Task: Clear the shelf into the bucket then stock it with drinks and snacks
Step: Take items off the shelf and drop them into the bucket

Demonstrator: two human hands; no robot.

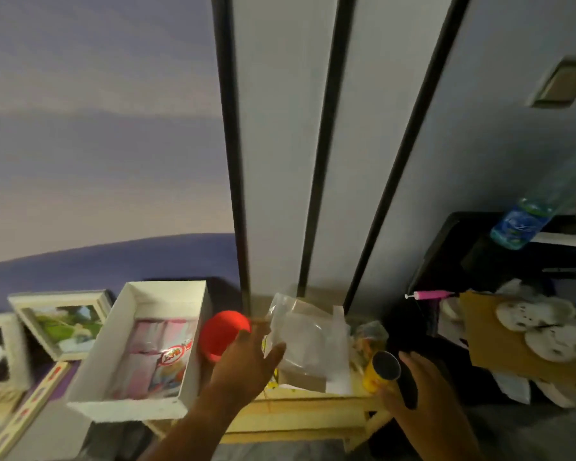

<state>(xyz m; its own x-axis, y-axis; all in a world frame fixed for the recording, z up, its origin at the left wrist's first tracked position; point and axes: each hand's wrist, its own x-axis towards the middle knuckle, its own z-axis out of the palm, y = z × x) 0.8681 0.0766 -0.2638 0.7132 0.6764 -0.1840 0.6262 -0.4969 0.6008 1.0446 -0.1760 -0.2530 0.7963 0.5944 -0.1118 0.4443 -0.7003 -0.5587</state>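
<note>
A pale wooden shelf (313,412) stands against the wall at the bottom middle. On top lie a clear plastic bag (308,337), a red ball-like object (222,331) and a yellow can with a dark lid (378,372). My left hand (246,359) reaches between the red object and the bag, fingers spread, its fingertips at the bag's left edge. My right hand (413,390) curls around the yellow can from the right, and a dark shape lies across the palm. No bucket is in view.
A white open box (193,331) holding pink packets overhangs the shelf's left side. Framed photos (64,322) lean further left. At the right are black furniture (446,247), a blue-labelled water bottle (519,226), a pink syringe-like item (429,295) and cardboard with white discs (492,344).
</note>
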